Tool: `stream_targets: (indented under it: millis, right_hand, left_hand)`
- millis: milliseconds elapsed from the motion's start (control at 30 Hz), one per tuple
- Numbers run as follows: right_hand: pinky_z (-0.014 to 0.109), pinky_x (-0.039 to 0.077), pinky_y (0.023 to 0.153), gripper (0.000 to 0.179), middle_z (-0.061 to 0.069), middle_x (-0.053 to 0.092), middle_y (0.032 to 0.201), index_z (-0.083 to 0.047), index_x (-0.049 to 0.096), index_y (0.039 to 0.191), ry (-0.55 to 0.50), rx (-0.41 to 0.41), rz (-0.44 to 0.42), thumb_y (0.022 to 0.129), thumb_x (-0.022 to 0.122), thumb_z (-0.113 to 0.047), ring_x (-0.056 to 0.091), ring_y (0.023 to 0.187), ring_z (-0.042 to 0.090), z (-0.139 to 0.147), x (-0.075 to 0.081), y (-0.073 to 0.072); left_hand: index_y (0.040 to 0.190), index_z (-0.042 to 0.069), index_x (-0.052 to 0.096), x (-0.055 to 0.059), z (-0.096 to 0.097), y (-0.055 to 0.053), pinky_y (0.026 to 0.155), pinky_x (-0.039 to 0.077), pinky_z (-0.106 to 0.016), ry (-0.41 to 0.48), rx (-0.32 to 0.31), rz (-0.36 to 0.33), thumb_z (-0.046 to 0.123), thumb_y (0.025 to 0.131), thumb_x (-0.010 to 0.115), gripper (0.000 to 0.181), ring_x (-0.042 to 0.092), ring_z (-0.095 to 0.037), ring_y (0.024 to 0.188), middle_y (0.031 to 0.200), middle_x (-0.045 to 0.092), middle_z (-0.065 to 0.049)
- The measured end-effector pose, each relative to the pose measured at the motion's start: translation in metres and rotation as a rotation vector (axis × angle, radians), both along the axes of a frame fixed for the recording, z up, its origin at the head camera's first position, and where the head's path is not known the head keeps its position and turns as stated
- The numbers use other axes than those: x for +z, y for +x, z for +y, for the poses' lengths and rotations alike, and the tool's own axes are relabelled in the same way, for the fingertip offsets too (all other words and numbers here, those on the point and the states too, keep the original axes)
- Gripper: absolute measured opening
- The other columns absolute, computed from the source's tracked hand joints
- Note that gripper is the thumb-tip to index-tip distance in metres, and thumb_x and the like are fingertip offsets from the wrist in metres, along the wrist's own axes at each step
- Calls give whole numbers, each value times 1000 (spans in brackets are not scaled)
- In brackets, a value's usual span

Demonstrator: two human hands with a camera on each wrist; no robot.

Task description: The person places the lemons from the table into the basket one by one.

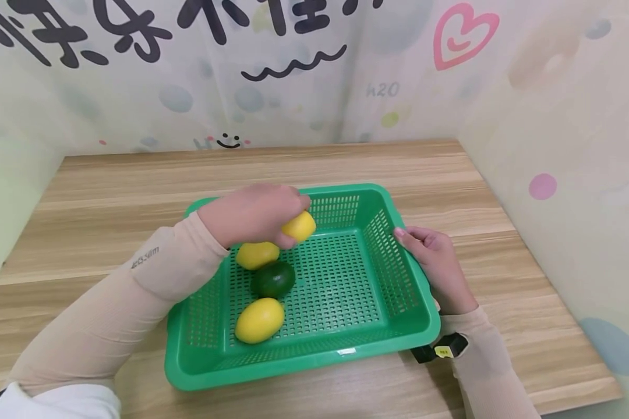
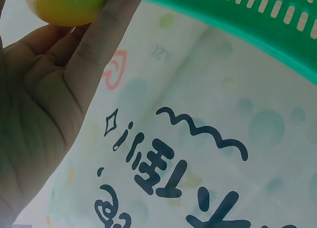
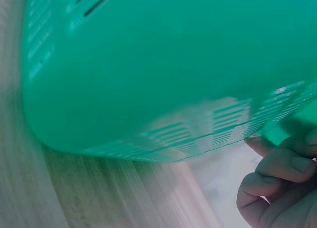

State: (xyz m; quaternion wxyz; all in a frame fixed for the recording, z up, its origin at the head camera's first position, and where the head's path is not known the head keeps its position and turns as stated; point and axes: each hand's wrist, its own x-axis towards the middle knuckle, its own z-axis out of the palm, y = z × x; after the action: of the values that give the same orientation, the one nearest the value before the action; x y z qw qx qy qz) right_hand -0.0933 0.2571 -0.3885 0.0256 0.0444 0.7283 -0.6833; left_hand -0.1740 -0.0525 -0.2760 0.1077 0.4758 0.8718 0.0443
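Observation:
A green plastic basket (image 1: 304, 365) with slotted walls sits on the table. My left hand (image 1: 254, 214) reaches over its back left part and grips a yellow lemon (image 1: 301, 226) above the basket floor. In the left wrist view, that lemon (image 2: 67, 7) shows a green stem end against the fingers. Inside the basket, along the left side, lie another lemon (image 1: 257, 256), a dark green avocado (image 1: 274, 279) and a third lemon (image 1: 259, 321) nearest the front. My right hand (image 1: 436, 262) holds the basket's right rim, thumb on top; in the right wrist view its fingers (image 3: 290, 163) curl beside the wall.
The wood-grain table (image 1: 131, 174) extends around the basket. A printed wall covering (image 1: 293, 110) with writing and doodles stands behind the table, and side walls rise at left and right. A black strap device (image 1: 440, 349) is on the right wrist.

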Motion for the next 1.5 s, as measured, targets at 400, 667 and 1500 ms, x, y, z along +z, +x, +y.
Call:
stream_targets:
  millis: [400,667,1500]
  right_hand:
    - [37,62,62,45,15,77,90,10,66,118,-13,-6,-3,103,65,-32,77,72,22,0,-3,2]
    - [36,62,62,47,13,77,90,11,66,120,-23,-21,-9,102,67,-33,77,72,21,-1,-2,2]
    - [36,62,62,51,14,77,91,13,64,125,-10,-23,-13,103,66,-33,77,72,21,0,0,2]
  left_hand:
    - [99,5,64,-10,8,-4,69,51,-31,-52,3,-27,17,85,82,26,53,-20,74,82,59,-2]
    - [108,5,66,-16,16,-8,74,54,-32,-84,11,-28,19,86,83,31,56,-20,78,89,64,-2]
    - [125,5,68,-45,38,-12,88,58,-33,-137,-89,44,19,80,91,53,65,-21,100,111,69,-6]
